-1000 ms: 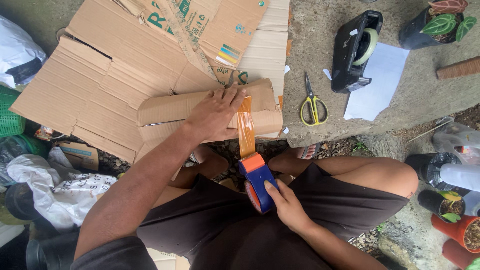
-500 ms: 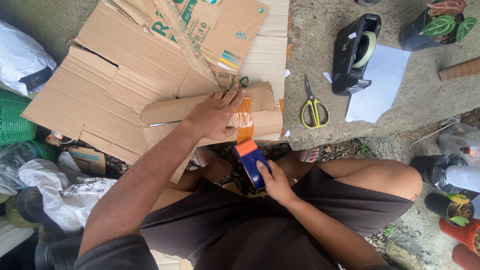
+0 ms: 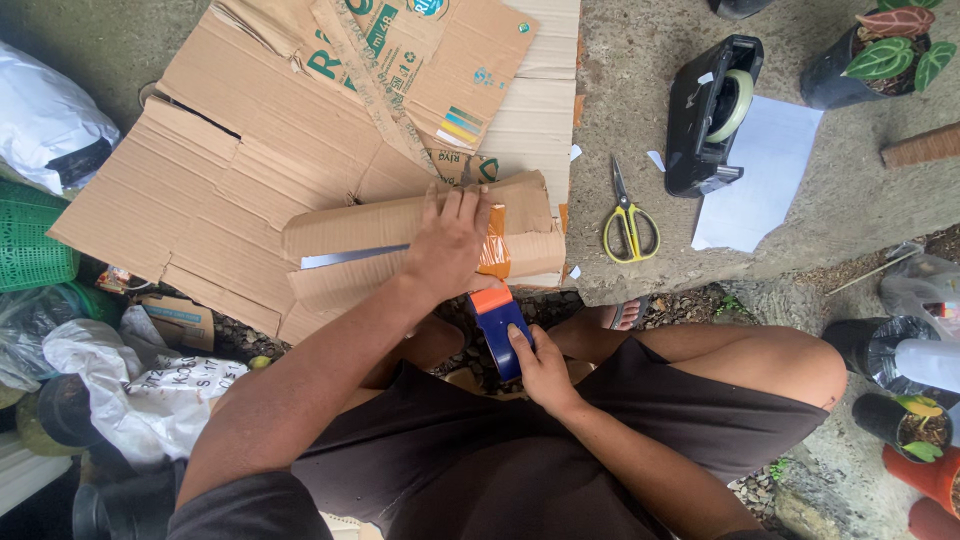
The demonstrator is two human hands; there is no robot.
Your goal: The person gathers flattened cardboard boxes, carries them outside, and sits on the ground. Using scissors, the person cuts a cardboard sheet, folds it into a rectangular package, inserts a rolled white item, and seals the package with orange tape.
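Observation:
My left hand [image 3: 448, 243] lies flat on a rolled cardboard bundle [image 3: 345, 250], pressing it down where a strip of orange-brown tape [image 3: 495, 255] crosses it. My right hand [image 3: 545, 372] grips a blue tape dispenser with an orange top [image 3: 497, 322], held just below the bundle's near edge, above my lap. The tape runs from the dispenser up onto the cardboard. A flattened cardboard box [image 3: 250, 150] lies under the bundle.
Yellow-handled scissors [image 3: 628, 222] lie on the concrete to the right. A black desk tape dispenser [image 3: 712, 112] and a white sheet [image 3: 758, 170] sit beyond them. Potted plants [image 3: 880, 60] stand at right; a green basket [image 3: 30, 240] and plastic bags [image 3: 110, 390] at left.
My right hand has brought the dispenser closer to the bundle, shortening the stretched tape. My left hand stays pressed on the cardboard.

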